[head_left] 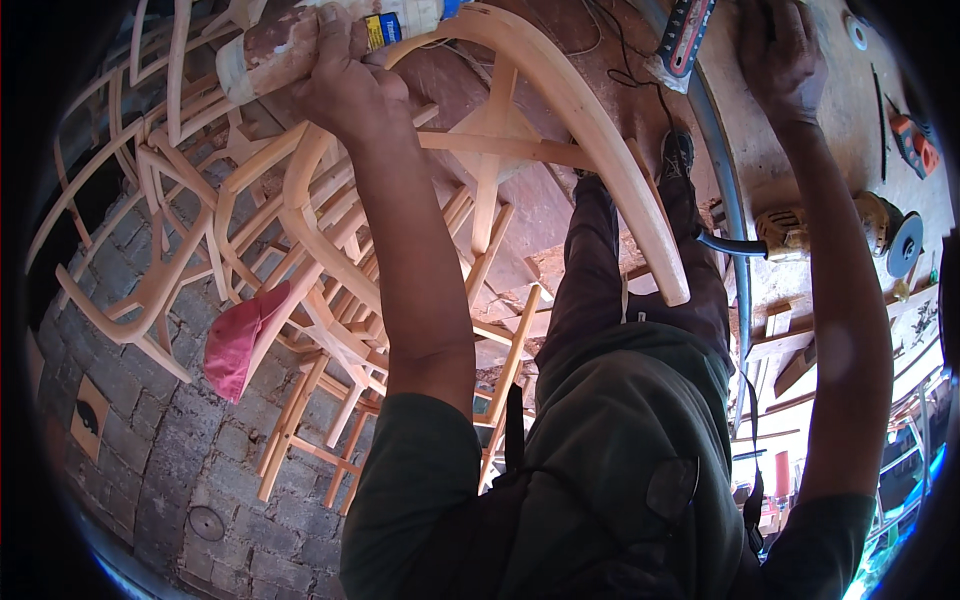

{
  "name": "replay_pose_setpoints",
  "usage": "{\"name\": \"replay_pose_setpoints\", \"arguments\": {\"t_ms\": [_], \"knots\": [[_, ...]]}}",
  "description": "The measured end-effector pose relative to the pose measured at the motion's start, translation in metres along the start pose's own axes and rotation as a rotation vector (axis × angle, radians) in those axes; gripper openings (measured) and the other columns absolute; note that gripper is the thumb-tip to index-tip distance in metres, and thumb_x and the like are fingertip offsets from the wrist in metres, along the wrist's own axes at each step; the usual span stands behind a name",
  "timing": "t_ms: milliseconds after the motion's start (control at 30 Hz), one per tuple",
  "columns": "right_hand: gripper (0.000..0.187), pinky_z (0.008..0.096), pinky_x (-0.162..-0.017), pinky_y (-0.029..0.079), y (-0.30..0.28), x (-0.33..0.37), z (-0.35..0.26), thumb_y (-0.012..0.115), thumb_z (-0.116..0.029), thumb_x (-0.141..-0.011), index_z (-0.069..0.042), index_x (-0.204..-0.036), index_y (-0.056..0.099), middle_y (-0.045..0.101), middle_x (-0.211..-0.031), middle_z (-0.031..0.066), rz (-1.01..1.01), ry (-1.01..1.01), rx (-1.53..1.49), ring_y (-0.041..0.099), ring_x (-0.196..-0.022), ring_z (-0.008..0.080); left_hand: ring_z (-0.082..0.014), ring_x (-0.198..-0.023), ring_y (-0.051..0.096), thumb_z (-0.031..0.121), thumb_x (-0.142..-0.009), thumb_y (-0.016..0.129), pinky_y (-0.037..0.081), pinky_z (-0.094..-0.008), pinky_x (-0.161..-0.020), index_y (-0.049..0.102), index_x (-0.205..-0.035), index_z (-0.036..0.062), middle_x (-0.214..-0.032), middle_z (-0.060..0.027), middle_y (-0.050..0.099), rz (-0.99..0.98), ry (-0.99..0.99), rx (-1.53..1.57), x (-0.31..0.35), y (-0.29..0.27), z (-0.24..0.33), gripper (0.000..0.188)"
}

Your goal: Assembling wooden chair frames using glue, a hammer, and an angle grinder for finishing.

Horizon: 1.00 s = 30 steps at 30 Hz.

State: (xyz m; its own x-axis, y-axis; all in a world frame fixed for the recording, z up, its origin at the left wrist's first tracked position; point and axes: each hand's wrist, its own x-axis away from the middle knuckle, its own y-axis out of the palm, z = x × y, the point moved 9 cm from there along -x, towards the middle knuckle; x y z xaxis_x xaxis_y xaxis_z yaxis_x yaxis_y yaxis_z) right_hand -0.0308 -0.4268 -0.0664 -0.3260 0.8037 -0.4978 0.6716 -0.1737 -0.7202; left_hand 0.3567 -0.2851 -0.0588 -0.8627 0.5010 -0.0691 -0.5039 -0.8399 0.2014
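My left hand (355, 75) is closed around a large, stained glue bottle (270, 55) with a blue and yellow label, which lies nearly sideways at the top of the view. Its blue tip points right, over the curved end of a pale wooden chair frame (560, 75). That frame arches in front of my legs, with crossed wooden rails (490, 145) beneath it. Over the workbench at the upper right is my right hand (785, 70). The upper edge cuts off its fingertips, so whether it holds anything is hidden.
Several unfinished wooden chair frames (160, 270) are stacked at left, a pink cap (245, 340) hanging on one. On the bench (740, 120) lie an angle grinder (840, 230), an orange and grey tool (915, 148) and a ring-shaped roll (856, 32). A dark patterned packet (685, 40) sits near its edge.
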Motion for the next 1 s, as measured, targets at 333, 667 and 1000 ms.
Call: {"name": "replay_pose_setpoints", "arguments": {"t_ms": [333, 667, 1000], "knots": [[0.006, 0.0432, -0.063, 0.046, 0.001, 0.002, -0.001, 0.059, 0.002, -0.088, 0.000, -0.094, 0.057, 0.053, -0.082, 0.0187, 0.006, -0.010, -0.008, 0.056, -0.072, 0.0386, -0.0195, -0.087, 0.069, -0.007, -0.086, 0.068, 0.062, -0.0285, -0.072, 0.060, -0.106, -0.0087, -0.105, -0.0160, 0.066, -0.067, 0.084, -0.150, -0.001, -0.005, 0.016, 0.023], [0.006, 0.0436, -0.065, 0.047, 0.001, 0.003, 0.002, 0.060, 0.000, -0.088, -0.001, -0.093, 0.057, 0.054, -0.083, 0.0186, -0.016, 0.010, -0.003, 0.057, -0.073, 0.0385, -0.0179, -0.078, 0.071, -0.007, -0.080, 0.074, 0.062, -0.0264, -0.070, 0.068, -0.092, -0.0122, -0.092, -0.0187, 0.071, -0.218, 0.252, -0.303, 0.006, 0.018, 0.020, 0.015], [0.008, 0.0423, -0.063, 0.053, 0.011, 0.015, 0.033, 0.067, -0.018, -0.092, -0.011, -0.093, 0.064, 0.065, -0.086, 0.0129, -0.066, -0.189, 0.177, 0.064, -0.076, 0.0355, -0.0192, -0.089, 0.069, -0.001, -0.079, 0.079, 0.055, -0.0320, -0.079, 0.066, -0.106, -0.0061, -0.104, -0.0147, 0.072, -0.481, 0.238, -0.620, 0.031, 0.069, 0.023, 0.030]]}}
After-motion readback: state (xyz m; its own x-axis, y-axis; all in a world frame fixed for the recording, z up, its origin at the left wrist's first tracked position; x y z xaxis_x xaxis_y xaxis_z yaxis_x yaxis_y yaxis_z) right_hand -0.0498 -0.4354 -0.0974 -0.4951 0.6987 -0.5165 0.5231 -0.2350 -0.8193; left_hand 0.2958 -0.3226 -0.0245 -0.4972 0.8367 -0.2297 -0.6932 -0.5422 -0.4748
